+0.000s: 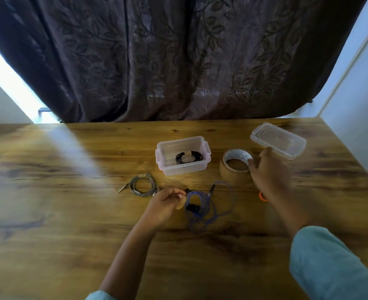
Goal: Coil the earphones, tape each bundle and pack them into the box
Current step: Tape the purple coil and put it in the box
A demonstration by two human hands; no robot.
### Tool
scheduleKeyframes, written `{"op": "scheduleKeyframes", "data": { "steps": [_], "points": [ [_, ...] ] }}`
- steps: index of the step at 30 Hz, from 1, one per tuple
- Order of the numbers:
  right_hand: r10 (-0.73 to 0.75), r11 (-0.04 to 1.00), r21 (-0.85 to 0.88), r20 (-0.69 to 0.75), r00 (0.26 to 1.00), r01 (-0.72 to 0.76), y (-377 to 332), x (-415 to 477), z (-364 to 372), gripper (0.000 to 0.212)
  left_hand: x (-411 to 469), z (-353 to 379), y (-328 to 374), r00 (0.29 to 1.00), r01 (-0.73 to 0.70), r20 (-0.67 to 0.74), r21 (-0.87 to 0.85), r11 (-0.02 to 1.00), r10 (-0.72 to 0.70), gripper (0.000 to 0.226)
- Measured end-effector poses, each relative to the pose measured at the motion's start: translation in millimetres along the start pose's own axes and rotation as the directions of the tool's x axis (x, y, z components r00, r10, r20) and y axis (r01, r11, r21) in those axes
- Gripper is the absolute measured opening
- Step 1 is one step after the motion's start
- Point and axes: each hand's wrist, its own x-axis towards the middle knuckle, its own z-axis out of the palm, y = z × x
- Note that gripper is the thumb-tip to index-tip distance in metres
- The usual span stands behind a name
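Note:
A clear plastic box [164,167] stands open mid-table with a coiled, taped black earphone bundle [188,157] inside. A grey coiled bundle [143,184] with a strip of tape lies to the box's front left. Loose blue earphones [202,204] sprawl in front of the box. My left hand [164,204] pinches a small piece of brown tape right beside the blue cable. My right hand [267,169] rests its fingers on the near right rim of the brown tape roll [228,169].
The box's clear lid [278,140] lies at the far right of the wooden table [70,191]. An orange object [262,196] peeks out beneath my right wrist. A dark curtain hangs behind the table's far edge.

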Motion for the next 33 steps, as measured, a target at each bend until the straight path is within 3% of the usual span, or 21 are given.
{"op": "scheduleKeyframes", "data": {
  "steps": [3,7,10,14,16,18,23,28,33],
  "points": [
    [-0.209,0.978,0.031,0.035,0.977,0.208,-15.8,-26.5,-5.2,0.026,1.5,2.0,-7.1,1.000,0.027,-0.015,-0.005,1.000,-0.027,0.018],
    [-0.408,0.909,0.226,0.310,0.859,0.350,-33.6,-63.8,-2.7,0.012,3.4,5.1,-12.9,0.999,0.041,0.011,0.111,0.993,-0.043,0.021],
    [-0.495,0.869,0.262,0.430,0.755,0.420,-33.8,-84.6,6.1,0.014,-0.7,6.3,-13.7,0.992,-0.115,0.088,0.258,0.959,0.096,0.019],
    [-0.496,0.867,0.232,0.482,0.722,0.441,-21.9,-98.4,13.3,0.031,-5.5,8.7,-22.5,0.912,-0.370,0.331,0.408,0.835,0.243,0.011],
    [-0.483,0.866,0.171,0.532,0.696,0.470,-16.9,-102.3,14.5,0.043,-4.0,10.7,-31.1,0.904,-0.402,0.349,0.492,0.772,0.248,0.018],
    [-0.479,0.862,0.135,0.534,0.696,0.489,-14.5,-105.5,16.1,0.043,-2.4,11.7,-35.8,0.919,-0.378,0.315,0.528,0.760,0.238,0.023],
    [-0.498,0.862,0.150,0.427,0.755,0.484,-14.3,-107.7,18.1,0.007,-8.5,13.4,-34.1,0.949,-0.313,0.208,0.527,0.790,0.237,0.021],
    [-0.509,0.842,0.028,0.372,0.776,0.538,-13.0,-107.1,23.0,0.012,-18.3,15.8,-26.5,0.964,-0.254,0.083,0.551,0.795,0.251,0.030],
    [-0.475,0.873,0.018,0.257,0.842,0.488,-13.2,-105.3,28.7,0.014,-20.8,13.8,-25.4,0.962,-0.230,0.033,0.636,0.737,0.271,0.040]
  ]
}}
